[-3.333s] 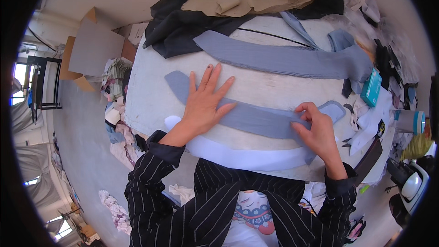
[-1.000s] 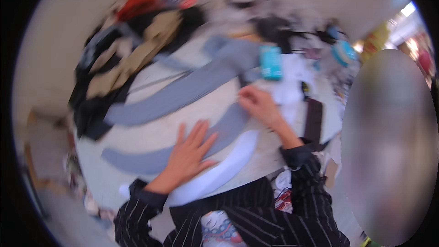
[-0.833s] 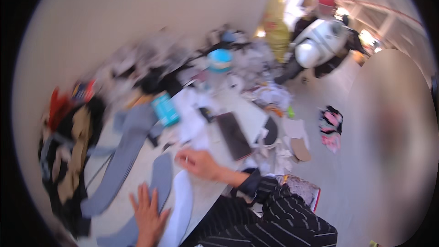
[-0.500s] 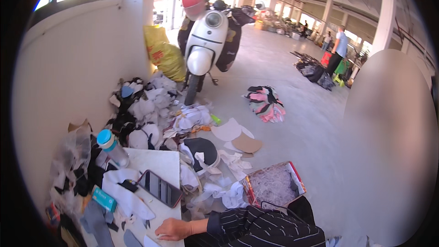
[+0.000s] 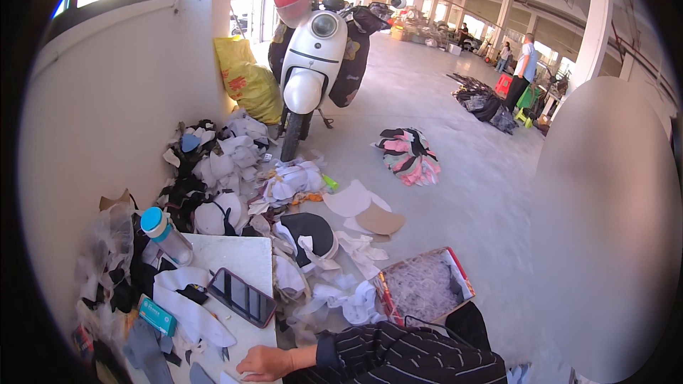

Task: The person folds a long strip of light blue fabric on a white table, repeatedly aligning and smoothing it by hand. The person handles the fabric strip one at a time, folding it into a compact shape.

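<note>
Seconds ago you were facing the strips squarely; now you are looking past the phone point(image 5: 242, 297) to the floor point(image 5: 477, 178), so only the grey strip's point(image 5: 200, 374) end is showing, lying on the phone's near side. You are resting your right hand point(image 5: 265, 363) nearby, fingers curling together; whether they are pinching anything, you cannot tell. Your left hand is now lying outside the view, its state hidden. Right of the phone, a red box point(image 5: 465, 277) is holding pale, shredded-looking stuff. Left of the phone, a teal box point(image 5: 157, 316) is hiding its contents. Far beyond the phone, a yellow bag point(image 5: 245, 80) is bulging, its contents unseen.
</note>
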The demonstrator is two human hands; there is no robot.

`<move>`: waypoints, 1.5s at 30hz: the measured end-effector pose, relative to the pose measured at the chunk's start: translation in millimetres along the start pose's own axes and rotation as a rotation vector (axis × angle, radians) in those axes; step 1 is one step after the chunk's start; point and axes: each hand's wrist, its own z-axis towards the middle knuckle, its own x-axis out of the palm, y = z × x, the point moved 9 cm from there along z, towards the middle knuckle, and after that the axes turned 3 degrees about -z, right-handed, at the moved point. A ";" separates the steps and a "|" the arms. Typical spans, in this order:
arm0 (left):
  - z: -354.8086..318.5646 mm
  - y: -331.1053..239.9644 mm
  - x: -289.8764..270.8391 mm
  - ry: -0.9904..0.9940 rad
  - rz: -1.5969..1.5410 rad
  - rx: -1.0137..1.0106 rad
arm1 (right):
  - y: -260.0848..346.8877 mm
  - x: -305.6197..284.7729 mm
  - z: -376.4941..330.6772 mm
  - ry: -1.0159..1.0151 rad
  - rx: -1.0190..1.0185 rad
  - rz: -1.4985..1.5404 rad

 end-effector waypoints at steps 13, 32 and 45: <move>2.6 4.7 4.2 0.022 -0.012 -0.021 | -1.2 8.1 -4.8 0.075 0.003 -0.068; 2.7 -4.6 -3.8 0.042 -0.049 -0.033 | -0.2 2.2 -1.8 0.077 0.044 -0.049; 5.0 3.6 4.7 0.077 -0.017 -0.069 | -3.7 8.8 -5.0 0.097 0.032 -0.041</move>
